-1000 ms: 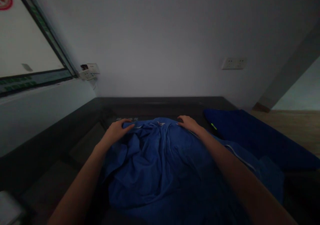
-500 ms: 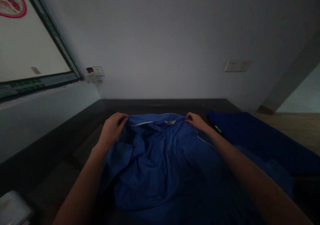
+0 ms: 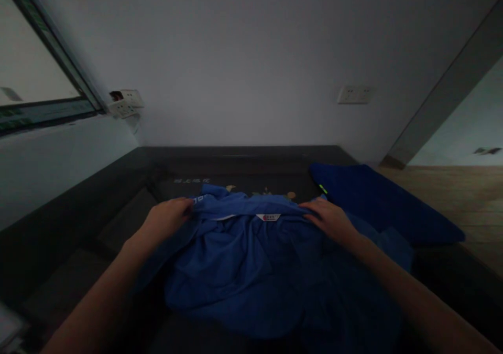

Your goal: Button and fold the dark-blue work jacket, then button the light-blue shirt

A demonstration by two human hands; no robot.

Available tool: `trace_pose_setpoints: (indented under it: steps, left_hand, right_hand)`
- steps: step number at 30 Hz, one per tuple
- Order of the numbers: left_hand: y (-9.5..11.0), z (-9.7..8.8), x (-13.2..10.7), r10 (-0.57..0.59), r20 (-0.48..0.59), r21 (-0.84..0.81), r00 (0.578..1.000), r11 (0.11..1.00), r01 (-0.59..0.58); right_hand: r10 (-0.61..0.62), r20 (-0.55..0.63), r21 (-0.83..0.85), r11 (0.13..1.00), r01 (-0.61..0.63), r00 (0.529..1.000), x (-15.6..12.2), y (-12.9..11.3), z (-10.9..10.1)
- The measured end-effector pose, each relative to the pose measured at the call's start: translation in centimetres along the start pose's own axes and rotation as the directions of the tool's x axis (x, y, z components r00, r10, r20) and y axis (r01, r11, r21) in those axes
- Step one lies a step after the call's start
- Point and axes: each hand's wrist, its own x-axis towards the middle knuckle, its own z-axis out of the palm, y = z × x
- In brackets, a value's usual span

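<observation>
A blue shirt (image 3: pixel 231 270) is spread out in front of me, its body wrinkled and hanging toward me. A white label (image 3: pixel 268 217) shows at the inside of its neck, below the collar band. My left hand (image 3: pixel 170 215) pinches the cloth at the left end of the collar, near some pale lettering. At the right end of the collar, my right hand (image 3: pixel 328 217) is closed on the fabric, thumb and fingers together. The shirt's lower right part fades into shadow.
A dark blue flat cushion-like piece (image 3: pixel 377 202) with a small yellow-green tag lies to the right. Beneath is a dark surface (image 3: pixel 236 165) with a raised rim against the wall. Wall sockets (image 3: pixel 354 95) are at the back; a pale object (image 3: pixel 10 325) is cut off lower left.
Both hands have come down with the collar, which now lies lower and flatter. The collar has folded over outward, and printed figures on the surface behind it have come into view. The camera view has shifted.
</observation>
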Motion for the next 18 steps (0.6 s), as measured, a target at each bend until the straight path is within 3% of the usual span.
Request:
trace_pose_setpoints:
  steps: [2,4,8,10,14,18]
  left_hand:
    - [0.0,0.9,-1.1,0.021,0.106,0.001,0.994,1.000,-0.022]
    - [0.2,1.0,-2.0,0.057,0.122,-0.014,0.991,0.998,-0.056]
    - [2.0,0.3,-1.6,0.155,-0.053,0.020,0.986,0.988,-0.155]
    - [3.1,0.5,-0.5,0.222,-0.075,0.026,0.972,0.975,-0.221]
    - [4.0,2.4,1.1,0.241,0.024,-0.007,0.970,0.971,-0.240]
    - [3.1,3.9,0.9,0.186,0.093,-0.074,0.978,0.981,-0.179]
  right_hand:
    - [-0.027,0.060,-0.002,1.000,0.027,0.998,-1.2,0.1,0.9]
    - [-0.039,0.074,0.019,0.999,0.038,0.996,-1.9,0.6,1.1]
    - [-0.027,0.028,0.105,0.994,0.024,0.999,-2.4,1.5,0.8]
    - [-0.002,0.055,0.143,0.990,-0.006,0.998,-2.4,1.6,0.9]
    - [0.031,0.129,0.143,0.989,-0.050,0.991,-2.5,1.5,1.3]
    - [0.033,0.163,0.122,0.991,-0.053,0.986,-2.8,1.7,0.7]
